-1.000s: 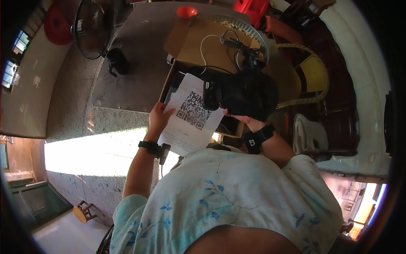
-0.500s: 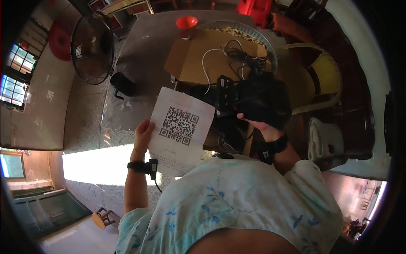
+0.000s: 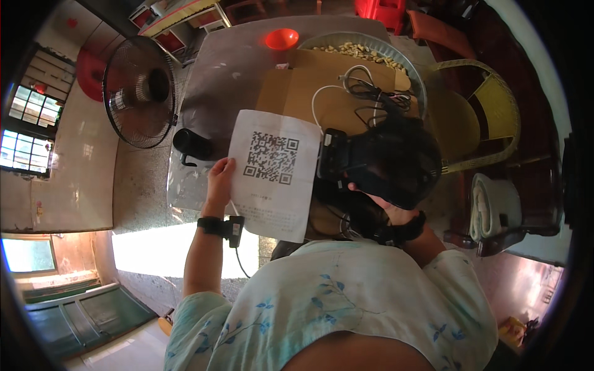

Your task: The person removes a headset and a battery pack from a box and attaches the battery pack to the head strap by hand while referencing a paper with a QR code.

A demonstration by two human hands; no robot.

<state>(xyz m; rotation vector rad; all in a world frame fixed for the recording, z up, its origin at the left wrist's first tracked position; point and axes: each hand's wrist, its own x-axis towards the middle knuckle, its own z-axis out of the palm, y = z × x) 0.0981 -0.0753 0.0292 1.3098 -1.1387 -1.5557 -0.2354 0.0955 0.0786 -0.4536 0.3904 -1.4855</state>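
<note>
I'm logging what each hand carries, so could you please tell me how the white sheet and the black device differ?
The white sheet is thin, flat and pale, printed with a square code pattern; the black device is bulky and dark with a strap. The left hand pinches the sheet by its left edge, while the right hand grips the device from beneath. Cables trail from the device, none from the sheet. Both are held up above the table.

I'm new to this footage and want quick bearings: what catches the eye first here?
A white sheet of paper printed with a square black code sits mid-frame, its edge held by the left hand. Right beside it the right hand grips a black device. Behind lie a cardboard sheet with tangled cables and a standing fan to the left.
</note>
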